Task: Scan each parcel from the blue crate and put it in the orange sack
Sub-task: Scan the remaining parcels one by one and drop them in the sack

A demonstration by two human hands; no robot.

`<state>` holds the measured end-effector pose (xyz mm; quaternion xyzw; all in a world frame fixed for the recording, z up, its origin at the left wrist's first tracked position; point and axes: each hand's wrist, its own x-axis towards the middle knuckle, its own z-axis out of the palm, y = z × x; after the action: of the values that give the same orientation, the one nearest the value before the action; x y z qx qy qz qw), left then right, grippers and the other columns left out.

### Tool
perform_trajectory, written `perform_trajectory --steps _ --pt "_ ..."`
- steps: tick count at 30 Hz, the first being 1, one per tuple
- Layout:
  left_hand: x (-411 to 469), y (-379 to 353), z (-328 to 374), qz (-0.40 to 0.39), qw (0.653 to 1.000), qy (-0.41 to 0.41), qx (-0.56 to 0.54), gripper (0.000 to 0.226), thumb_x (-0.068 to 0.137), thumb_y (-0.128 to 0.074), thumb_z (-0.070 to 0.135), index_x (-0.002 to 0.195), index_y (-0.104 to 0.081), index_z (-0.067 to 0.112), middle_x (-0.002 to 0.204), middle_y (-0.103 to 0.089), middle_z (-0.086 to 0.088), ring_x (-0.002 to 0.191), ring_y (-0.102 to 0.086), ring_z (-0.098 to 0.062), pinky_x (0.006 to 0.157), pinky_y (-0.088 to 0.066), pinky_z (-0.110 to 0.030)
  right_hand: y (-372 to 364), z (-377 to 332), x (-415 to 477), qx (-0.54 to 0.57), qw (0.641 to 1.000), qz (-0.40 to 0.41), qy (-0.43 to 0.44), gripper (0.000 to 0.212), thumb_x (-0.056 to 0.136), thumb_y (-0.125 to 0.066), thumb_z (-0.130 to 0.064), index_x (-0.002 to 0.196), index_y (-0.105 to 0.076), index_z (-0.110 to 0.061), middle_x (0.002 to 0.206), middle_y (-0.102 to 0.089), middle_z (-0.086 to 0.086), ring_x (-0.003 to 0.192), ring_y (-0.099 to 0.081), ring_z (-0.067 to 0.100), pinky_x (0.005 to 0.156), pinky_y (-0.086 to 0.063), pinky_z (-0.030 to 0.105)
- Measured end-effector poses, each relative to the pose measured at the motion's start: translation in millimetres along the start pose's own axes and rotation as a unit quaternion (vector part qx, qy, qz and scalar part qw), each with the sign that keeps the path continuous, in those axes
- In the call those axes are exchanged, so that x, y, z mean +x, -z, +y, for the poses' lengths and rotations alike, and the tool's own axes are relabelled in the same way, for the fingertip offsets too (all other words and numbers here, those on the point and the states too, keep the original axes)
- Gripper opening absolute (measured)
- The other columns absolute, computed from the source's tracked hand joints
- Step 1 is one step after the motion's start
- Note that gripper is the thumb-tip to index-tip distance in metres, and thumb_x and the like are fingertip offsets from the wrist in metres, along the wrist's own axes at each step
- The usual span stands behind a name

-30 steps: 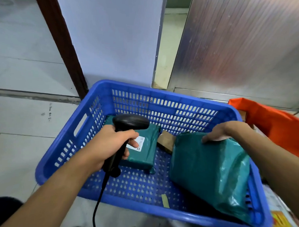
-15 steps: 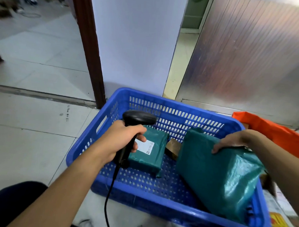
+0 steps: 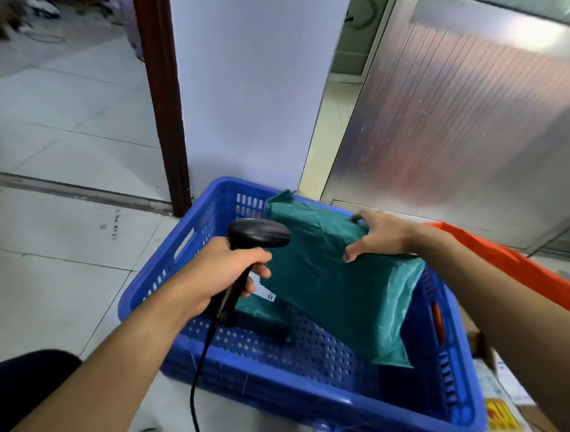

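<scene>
Evidently the scan step is in hand: the right hand [image 3: 384,236] grips the top edge of the large green parcel [image 3: 332,289], tilted above the blue crate [image 3: 270,383], while the left hand [image 3: 215,275] is curled round the scanner [image 3: 260,236] just left of it. No label shows on its near face, so it likely needs turning before going into the orange sack [image 3: 519,268] at right.
</scene>
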<state>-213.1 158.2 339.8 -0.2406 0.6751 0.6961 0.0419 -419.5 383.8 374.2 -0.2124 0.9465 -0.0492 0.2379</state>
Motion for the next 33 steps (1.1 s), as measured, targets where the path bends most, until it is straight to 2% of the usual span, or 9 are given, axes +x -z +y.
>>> perform_trajectory --steps 2,5,9,14,18,24,26,29,33 --pt "0.3 4.3 -1.3 0.001 1.0 0.005 0.008 0.018 0.096 -0.071 0.018 0.11 -0.072 0.005 0.09 -0.079 -0.015 0.056 -0.058 -0.02 0.06 -0.052 -0.035 -15.7 -11.1 11.8 0.001 1.0 0.024 0.018 0.119 0.044 -0.076 -0.071 0.148 -0.038 -0.027 0.135 -0.047 0.012 0.125 -0.046 0.03 0.103 -0.045 0.042" --pt "-0.8 7.8 -1.9 -0.01 0.999 0.017 0.027 0.019 0.096 -0.071 0.02 0.108 -0.072 0.005 0.09 -0.079 -0.013 0.057 -0.06 -0.019 0.061 -0.053 -0.035 -37.9 -27.8 27.4 0.012 0.997 0.051 0.05 0.107 0.062 -0.085 -0.057 0.151 -0.032 -0.031 0.134 -0.04 0.013 0.131 -0.038 0.033 0.108 -0.041 0.047" --pt "-4.2 1.9 -3.2 -0.027 0.998 0.029 0.053 0.017 0.097 -0.071 0.018 0.107 -0.073 0.005 0.087 -0.079 -0.012 0.055 -0.058 -0.017 0.06 -0.053 -0.032 -63.0 -45.2 50.8 0.013 0.993 0.075 0.086 0.105 0.063 -0.085 -0.054 0.151 -0.031 -0.036 0.129 -0.041 0.012 0.128 -0.039 0.033 0.107 -0.041 0.047" --pt "1.9 -8.9 -4.0 -0.029 0.997 0.035 0.061 0.015 0.097 -0.069 0.016 0.107 -0.072 0.005 0.081 -0.077 -0.009 0.052 -0.056 -0.017 0.054 -0.05 -0.028 -92.0 -65.8 64.5 0.06 0.992 0.091 0.058 0.1 0.067 -0.069 -0.068 0.151 -0.03 -0.03 0.134 -0.04 0.022 0.131 -0.037 0.041 0.11 -0.038 0.052" --pt "6.5 -12.5 -3.5 -0.029 0.997 0.041 0.066 0.012 0.096 -0.07 0.018 0.101 -0.074 0.008 0.086 -0.079 -0.011 0.053 -0.056 -0.017 0.055 -0.051 -0.029 -125.0 -81.8 56.9 0.076 0.989 0.11 0.056 0.093 0.076 -0.074 -0.06 0.151 -0.03 -0.026 0.13 -0.036 0.018 0.13 -0.035 0.04 0.107 -0.038 0.051" --pt "10.2 -20.1 -5.2 -0.015 0.997 0.058 0.044 0.016 0.096 -0.07 0.019 0.095 -0.073 0.003 0.082 -0.077 -0.011 0.053 -0.055 -0.018 0.052 -0.051 -0.028 -154.2 -95.1 48.2 0.064 0.986 0.12 0.097 0.085 0.09 -0.059 -0.046 0.162 -0.017 -0.026 0.137 -0.034 0.019 0.132 -0.033 0.038 0.11 -0.032 0.049" --pt "8.2 -24.3 -3.6 -0.015 0.997 0.052 0.047 0.017 0.096 -0.07 0.019 0.094 -0.073 0.002 0.083 -0.077 -0.011 0.053 -0.055 -0.018 0.052 -0.052 -0.027 -154.1 -93.1 50.1 0.061 0.986 0.115 0.108 0.078 0.09 -0.058 -0.043 0.158 -0.025 -0.023 0.134 -0.038 0.018 0.129 -0.036 0.038 0.108 -0.034 0.048" --pt "7.0 -26.8 -2.5 -0.007 0.998 0.046 0.051 0.016 0.095 -0.071 0.019 0.096 -0.073 0.003 0.084 -0.077 -0.013 0.055 -0.055 -0.019 0.055 -0.052 -0.03 -149.4 -80.7 60.3 0.131 0.982 0.056 0.122 0.078 0.088 -0.055 -0.066 0.15 -0.037 -0.023 0.135 -0.046 0.017 0.131 -0.044 0.038 0.111 -0.039 0.051" --pt "6.0 -28.0 -4.0 -0.005 0.997 0.049 0.058 0.017 0.095 -0.072 0.02 0.1 -0.074 0.004 0.085 -0.078 -0.012 0.055 -0.056 -0.02 0.057 -0.052 -0.033 -137.3 -36.8 66.6 0.258 0.961 0.041 0.085 0.089 0.097 -0.046 -0.065 0.164 -0.007 -0.021 0.162 -0.036 0.015 0.144 -0.04 0.033 0.117 -0.035 0.048"
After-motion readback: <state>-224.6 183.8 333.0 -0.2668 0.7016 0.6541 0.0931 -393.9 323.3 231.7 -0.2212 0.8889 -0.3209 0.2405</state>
